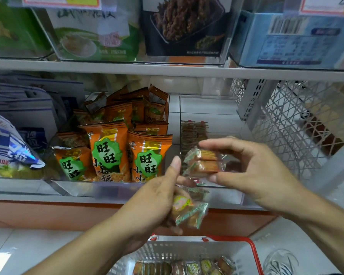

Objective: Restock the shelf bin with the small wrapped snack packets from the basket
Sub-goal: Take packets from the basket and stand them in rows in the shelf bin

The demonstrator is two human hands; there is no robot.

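orange snack bags [111,153], bin at 9 o'clock of centre: "旺旺" on green badge, "小小酥" under it; blue-white bag [10,147] at far 9: print blurred, unreadable

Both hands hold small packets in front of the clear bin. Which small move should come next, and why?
Probably the right hand should move forward and set its two wrapped packets into the clear bin. It already holds them at the bin's front, the bin has room, and the left hand holds more packets.
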